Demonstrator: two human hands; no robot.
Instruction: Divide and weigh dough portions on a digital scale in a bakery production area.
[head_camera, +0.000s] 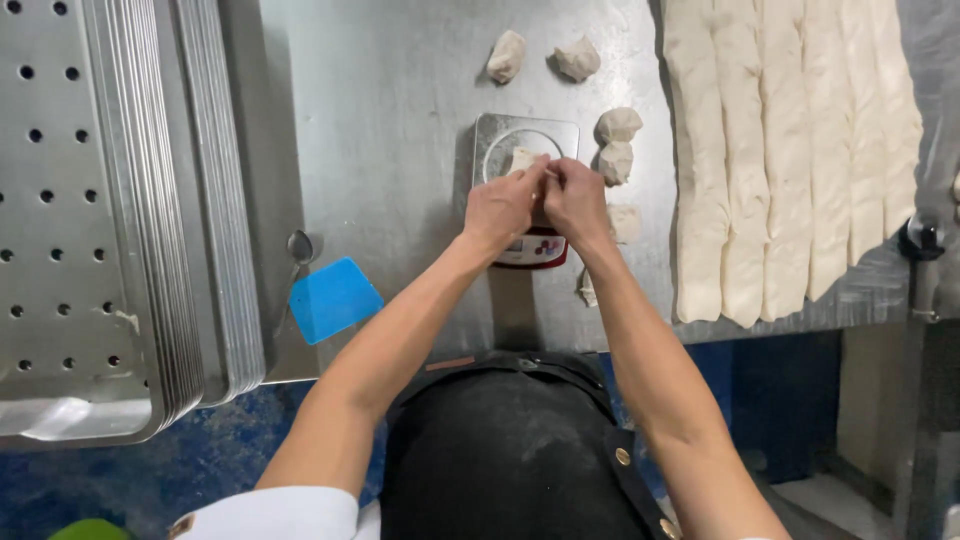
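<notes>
Fingers (540, 172) of both hands are pinched together on one small dough lump (521, 158), pale and soft, sitting on the scale (500, 135). Left hand (503, 205) and right hand (575, 198) meet thumb to thumb over the scale's round steel plate. Beside it, rough floured dough pieces (617, 125) dot the scuffed steel worktop (390, 110). Long dough strips (780, 150) lie in rows to the right. A flat blue scraper (334, 298) rests at the left, near stacked perforated trays (90, 220).
</notes>
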